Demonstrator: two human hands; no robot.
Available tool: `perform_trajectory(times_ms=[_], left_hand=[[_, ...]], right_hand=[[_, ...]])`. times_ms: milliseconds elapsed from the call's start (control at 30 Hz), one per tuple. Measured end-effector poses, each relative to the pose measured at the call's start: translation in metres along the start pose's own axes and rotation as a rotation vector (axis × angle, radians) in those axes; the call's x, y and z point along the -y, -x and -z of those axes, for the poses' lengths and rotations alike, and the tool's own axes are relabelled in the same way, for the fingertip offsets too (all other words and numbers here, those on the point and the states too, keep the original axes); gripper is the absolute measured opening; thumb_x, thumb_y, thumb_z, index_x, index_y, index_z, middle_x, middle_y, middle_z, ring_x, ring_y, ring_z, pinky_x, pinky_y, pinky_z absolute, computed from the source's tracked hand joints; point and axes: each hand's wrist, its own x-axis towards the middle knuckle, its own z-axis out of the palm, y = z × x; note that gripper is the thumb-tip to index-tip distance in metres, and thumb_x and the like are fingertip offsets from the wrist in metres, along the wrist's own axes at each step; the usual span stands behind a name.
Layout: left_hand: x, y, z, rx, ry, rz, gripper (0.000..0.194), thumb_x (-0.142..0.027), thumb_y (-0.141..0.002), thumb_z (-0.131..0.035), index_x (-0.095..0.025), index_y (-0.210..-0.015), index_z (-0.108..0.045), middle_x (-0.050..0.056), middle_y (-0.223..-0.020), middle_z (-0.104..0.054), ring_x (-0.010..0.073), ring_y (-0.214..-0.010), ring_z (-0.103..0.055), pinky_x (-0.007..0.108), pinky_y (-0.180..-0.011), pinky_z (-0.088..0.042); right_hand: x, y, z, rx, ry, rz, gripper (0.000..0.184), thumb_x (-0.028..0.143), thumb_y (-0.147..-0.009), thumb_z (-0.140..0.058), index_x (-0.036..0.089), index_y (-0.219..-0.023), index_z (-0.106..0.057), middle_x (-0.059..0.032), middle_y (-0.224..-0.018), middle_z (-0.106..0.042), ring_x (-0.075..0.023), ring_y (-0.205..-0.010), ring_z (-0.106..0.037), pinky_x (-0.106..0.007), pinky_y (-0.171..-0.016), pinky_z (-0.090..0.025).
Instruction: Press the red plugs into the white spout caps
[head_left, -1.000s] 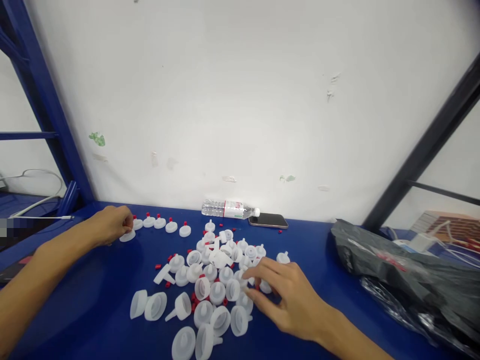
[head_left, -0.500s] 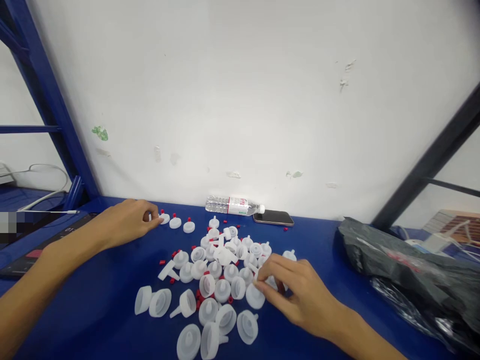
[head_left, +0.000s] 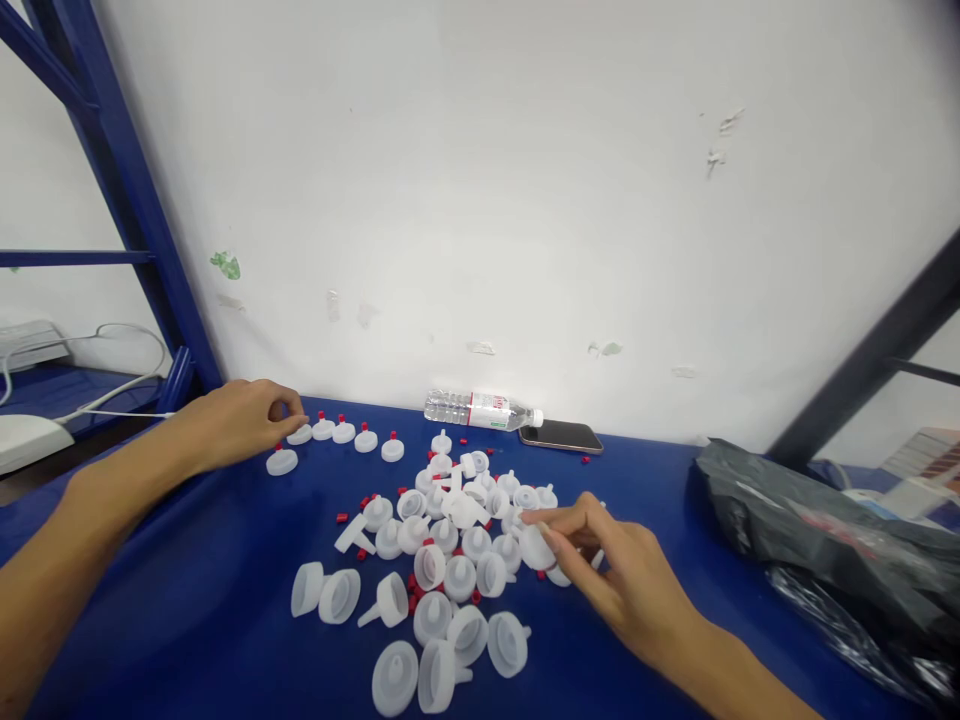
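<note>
A heap of white plastic caps with small red plugs scattered among them lies on the blue table. My right hand rests at the heap's right edge, its fingers pinched on one white cap. My left hand is at the back left, fingers curled at the end of a row of caps fitted with red plugs. One more plugged cap sits just in front of that hand.
A water bottle lies on its side against the white wall, a phone beside it. A black plastic bag fills the right side. Blue frame posts stand at the left, a dark post at the right.
My right hand has closed on a cap at the heap's right edge and lifted it slightly. My left hand stays at the row's left end, where one more plugged cap now shows.
</note>
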Motion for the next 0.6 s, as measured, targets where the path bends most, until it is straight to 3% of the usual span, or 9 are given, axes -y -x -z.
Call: perform_trajectory(times_ms=[200,300,433,600], left_hand=[[-0.02,0.01,-0.014,0.428,0.152,-0.179,0.032,-0.046,-0.081,-0.071,-0.023,-0.104,-0.075,-0.002,-0.082,-0.074,0.0196,-0.07,-0.066,0.026,-0.061,-0.047],[-0.029,0.013,-0.025,0.542,0.18,-0.211,0.035,-0.045,-0.076,-0.077,-0.024,-0.105,-0.075,0.0,-0.088,-0.077,0.0211,-0.077,-0.069,0.025,-0.063,-0.049],[-0.033,0.012,-0.038,0.579,0.199,-0.236,0.023,-0.04,-0.077,-0.076,-0.022,-0.092,-0.078,0.001,-0.082,-0.077,0.0202,-0.074,-0.068,0.025,-0.061,-0.046],[-0.033,0.009,-0.04,0.462,0.208,-0.248,0.015,-0.036,-0.079,-0.073,-0.022,-0.078,-0.078,0.001,-0.077,-0.075,0.0199,-0.071,-0.065,0.026,-0.061,-0.044]], right_hand=[[0.0,-0.004,0.0,-0.028,-0.01,-0.042,0.019,0.038,-0.111,-0.046,0.026,-0.1,-0.056,-0.0029,-0.101,-0.075,-0.0138,-0.061,-0.065,-0.026,-0.06,-0.051],[0.003,-0.005,0.0,-0.039,-0.103,-0.091,0.024,0.042,-0.111,-0.047,0.025,-0.097,-0.056,-0.0028,-0.102,-0.073,-0.0122,-0.061,-0.063,-0.025,-0.059,-0.051],[0.007,-0.008,0.002,-0.079,-0.176,-0.137,0.028,0.049,-0.109,-0.05,0.025,-0.098,-0.059,-0.0036,-0.109,-0.073,-0.0129,-0.069,-0.062,-0.023,-0.062,-0.051],[0.007,-0.01,0.003,-0.057,-0.202,-0.155,0.031,0.051,-0.11,-0.049,0.024,-0.099,-0.059,0.0012,-0.082,-0.07,-0.0127,-0.063,-0.053,-0.023,-0.059,-0.043]])
